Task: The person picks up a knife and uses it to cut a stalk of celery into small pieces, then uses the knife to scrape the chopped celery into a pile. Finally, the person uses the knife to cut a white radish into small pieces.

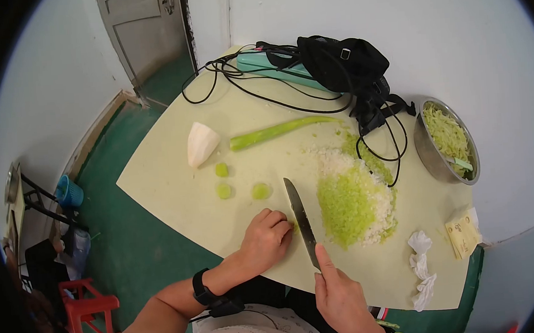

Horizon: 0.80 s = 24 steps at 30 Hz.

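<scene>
My right hand (pixel 340 297) grips the handle of a kitchen knife (pixel 301 216), its dark blade pointing away from me over the table. Just left of the blade, my left hand (pixel 266 241) has its fingers curled down on a small green stalk piece (pixel 295 227), mostly hidden by the fingertips. Three cut green chunks (pixel 260 191) lie beyond that hand. Farther back are a long peeled green stalk (pixel 283 130) and a white, peeled root chunk (pixel 203 144). To the right of the knife spreads a heap of finely chopped green and white bits (pixel 350 204).
A metal bowl (pixel 424 150) of shredded green vegetable stands at the right edge. Black straps and cables (pixel 346 62) lie over a teal case (pixel 285 72) at the back. Crumpled tissues (pixel 421 261) and a yellow tissue pack (pixel 462 234) are at right. A red stool (pixel 91 309) stands left.
</scene>
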{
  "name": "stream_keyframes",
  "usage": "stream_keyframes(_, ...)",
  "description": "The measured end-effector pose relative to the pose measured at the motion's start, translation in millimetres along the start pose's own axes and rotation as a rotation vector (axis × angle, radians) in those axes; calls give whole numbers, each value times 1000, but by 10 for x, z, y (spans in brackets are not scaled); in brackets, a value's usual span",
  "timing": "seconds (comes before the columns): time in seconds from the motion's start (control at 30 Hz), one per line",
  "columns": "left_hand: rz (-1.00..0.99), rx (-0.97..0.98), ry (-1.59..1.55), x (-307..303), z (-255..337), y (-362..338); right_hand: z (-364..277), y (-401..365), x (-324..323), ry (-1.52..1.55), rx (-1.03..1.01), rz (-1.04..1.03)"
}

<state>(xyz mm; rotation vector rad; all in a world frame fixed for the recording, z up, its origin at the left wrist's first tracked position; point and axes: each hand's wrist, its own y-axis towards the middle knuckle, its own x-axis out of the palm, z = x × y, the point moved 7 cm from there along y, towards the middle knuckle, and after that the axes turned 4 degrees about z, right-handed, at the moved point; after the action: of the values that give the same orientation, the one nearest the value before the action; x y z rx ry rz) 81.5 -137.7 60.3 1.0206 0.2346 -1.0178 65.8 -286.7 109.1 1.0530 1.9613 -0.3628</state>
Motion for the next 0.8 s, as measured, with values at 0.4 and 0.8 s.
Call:
stream_keyframes(0.4,15,-4,-20,-31,4,-2,34,137,-3,1,77,-58)
stream_keyframes(0.8,9,-10,-28,-4,-12,-29,-14,137,40,-68,87,-141)
